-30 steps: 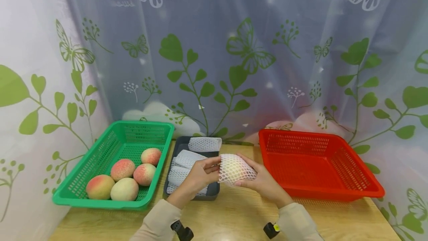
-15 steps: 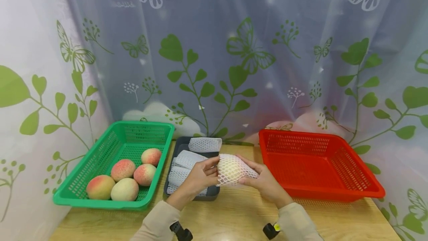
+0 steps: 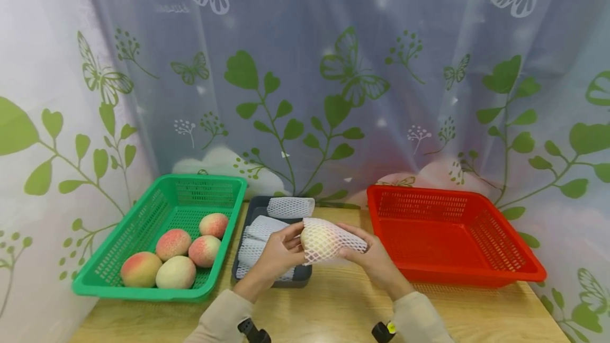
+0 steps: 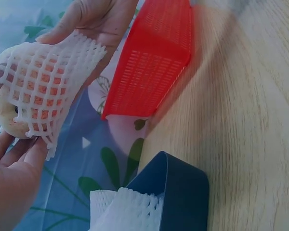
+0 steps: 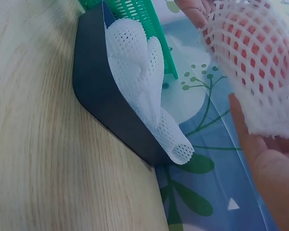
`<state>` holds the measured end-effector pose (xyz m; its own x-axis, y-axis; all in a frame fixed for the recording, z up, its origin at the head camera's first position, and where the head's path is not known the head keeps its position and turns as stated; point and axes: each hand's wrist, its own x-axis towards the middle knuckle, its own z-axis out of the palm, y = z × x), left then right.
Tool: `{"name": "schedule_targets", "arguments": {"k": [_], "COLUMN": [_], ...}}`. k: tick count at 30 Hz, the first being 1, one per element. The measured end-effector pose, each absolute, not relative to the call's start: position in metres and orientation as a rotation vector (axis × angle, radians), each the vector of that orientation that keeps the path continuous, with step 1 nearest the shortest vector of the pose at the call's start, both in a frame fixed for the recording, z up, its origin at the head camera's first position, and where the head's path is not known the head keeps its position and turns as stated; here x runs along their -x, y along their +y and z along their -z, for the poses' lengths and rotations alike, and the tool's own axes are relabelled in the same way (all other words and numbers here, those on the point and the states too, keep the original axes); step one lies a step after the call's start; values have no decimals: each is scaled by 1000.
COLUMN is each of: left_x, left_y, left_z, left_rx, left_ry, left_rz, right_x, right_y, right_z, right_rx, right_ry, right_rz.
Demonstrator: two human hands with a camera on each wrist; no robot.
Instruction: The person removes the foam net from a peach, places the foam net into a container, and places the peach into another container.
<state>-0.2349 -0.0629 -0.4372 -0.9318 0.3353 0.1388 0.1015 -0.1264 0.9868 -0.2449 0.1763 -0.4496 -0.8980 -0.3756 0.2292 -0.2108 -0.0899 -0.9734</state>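
Between both hands, over the table's middle, is a peach inside a white foam net sleeve. My left hand holds the peach at the sleeve's left opening, fingers behind and at the edge. A bare, yellowish end of the peach shows there in the left wrist view, its red side visible through the mesh. My right hand grips the sleeve's narrower right end, thumb in front and fingers behind. In the right wrist view, the right hand is below the net and the left fingertips are at its far edge.
A green basket with several peaches stands at left. Beside it, a dark grey tray holds several foam net sleeves, partly behind my left hand. A red basket stands at right. A printed curtain hangs behind the table.
The peach has shifted left within the sleeve, so its end now shows bare at the left opening. Both hands have moved slightly left with it; the view has shifted a little.
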Motion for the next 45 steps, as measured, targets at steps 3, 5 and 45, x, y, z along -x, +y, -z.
{"name": "schedule_targets", "arguments": {"k": [3,5,45], "left_x": [235,235,241], "left_y": [-64,-65,-175], "left_z": [436,436,393], "left_rx": [-473,-470,-57], "left_ry": [1973,1975,2310], "left_rz": [-2192,-2197,-2209], "right_x": [243,243,273], "right_y": [174,172,139], "right_z": [448,448,435], "right_rx": [587,547,186], "right_ry": [2038,2037,2170], "right_rz": [2194,2226,2468]}}
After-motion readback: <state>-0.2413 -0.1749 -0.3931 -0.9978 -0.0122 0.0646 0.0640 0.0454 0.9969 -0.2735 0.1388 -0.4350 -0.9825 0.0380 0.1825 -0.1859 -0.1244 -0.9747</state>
